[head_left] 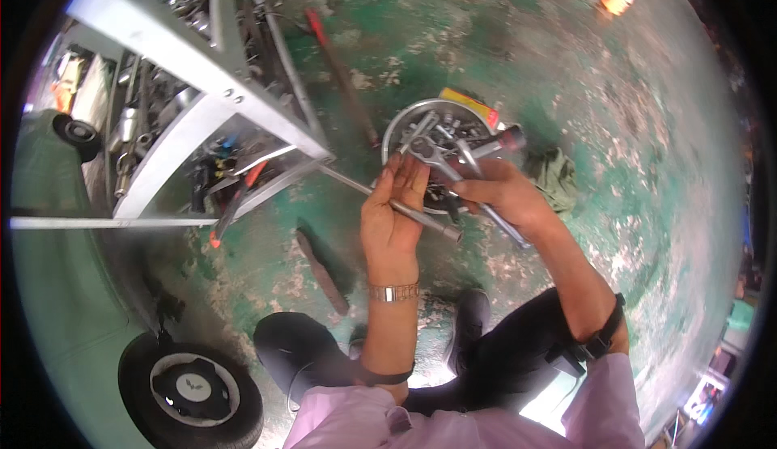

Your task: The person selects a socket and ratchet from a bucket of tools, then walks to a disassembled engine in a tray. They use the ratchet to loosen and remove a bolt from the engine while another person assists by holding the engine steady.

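Note:
My left hand (394, 213) is palm up, its thumb and palm around a long socket bar (427, 220) that slants across it. Above my left fingertips is the head of a ratchet wrench (424, 150), and its chrome handle runs into my right hand (503, 193), which is closed around it. A second chrome tool (467, 154) shows beside the right fingers, partly hidden by that hand. Below both hands sits a round metal bowl (388, 129) holding sockets and small metal parts. A dark cylindrical tool end (510, 137) lies at its right rim.
At left stands a grey metal rack (174, 44) filled with hand tools. A red-handled bar (330, 52) and a flat brown strip (322, 273) lie on the green floor. A wheel (193, 388) is at lower left. A green cloth (554, 180) and a yellow-red box (469, 104) lie near the bowl.

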Available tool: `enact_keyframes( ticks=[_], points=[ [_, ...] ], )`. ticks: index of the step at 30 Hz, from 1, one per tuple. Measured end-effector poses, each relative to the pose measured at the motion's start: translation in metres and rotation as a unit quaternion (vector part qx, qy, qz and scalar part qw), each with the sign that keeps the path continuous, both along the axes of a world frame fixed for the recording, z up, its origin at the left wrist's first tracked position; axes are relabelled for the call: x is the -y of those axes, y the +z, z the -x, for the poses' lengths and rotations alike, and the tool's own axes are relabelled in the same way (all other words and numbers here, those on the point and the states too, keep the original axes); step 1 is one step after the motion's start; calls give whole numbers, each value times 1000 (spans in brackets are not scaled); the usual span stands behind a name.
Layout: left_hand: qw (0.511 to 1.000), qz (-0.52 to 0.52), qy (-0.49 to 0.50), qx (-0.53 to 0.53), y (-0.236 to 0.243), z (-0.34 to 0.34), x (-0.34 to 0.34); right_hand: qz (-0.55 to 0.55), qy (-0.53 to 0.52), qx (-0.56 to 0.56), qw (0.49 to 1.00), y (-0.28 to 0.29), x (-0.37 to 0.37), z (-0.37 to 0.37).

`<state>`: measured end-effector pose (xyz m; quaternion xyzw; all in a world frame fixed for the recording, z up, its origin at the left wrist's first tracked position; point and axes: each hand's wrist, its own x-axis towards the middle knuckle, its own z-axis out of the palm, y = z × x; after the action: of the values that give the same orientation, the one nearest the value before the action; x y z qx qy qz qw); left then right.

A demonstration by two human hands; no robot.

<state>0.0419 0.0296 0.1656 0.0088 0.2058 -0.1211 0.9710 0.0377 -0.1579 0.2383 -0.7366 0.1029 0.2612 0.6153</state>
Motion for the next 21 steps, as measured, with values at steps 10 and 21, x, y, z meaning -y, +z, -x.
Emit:
enact_keyframes(
  ticks=[10, 21],
  points=[
    [957, 219, 187, -45, 2, -13, -59, -93, 48, 42, 994, 36, -25, 25],
    [969, 142, 196, -43, 2, -17, -60, -173, 63, -18, 983, 30, -41, 29]
  ],
)
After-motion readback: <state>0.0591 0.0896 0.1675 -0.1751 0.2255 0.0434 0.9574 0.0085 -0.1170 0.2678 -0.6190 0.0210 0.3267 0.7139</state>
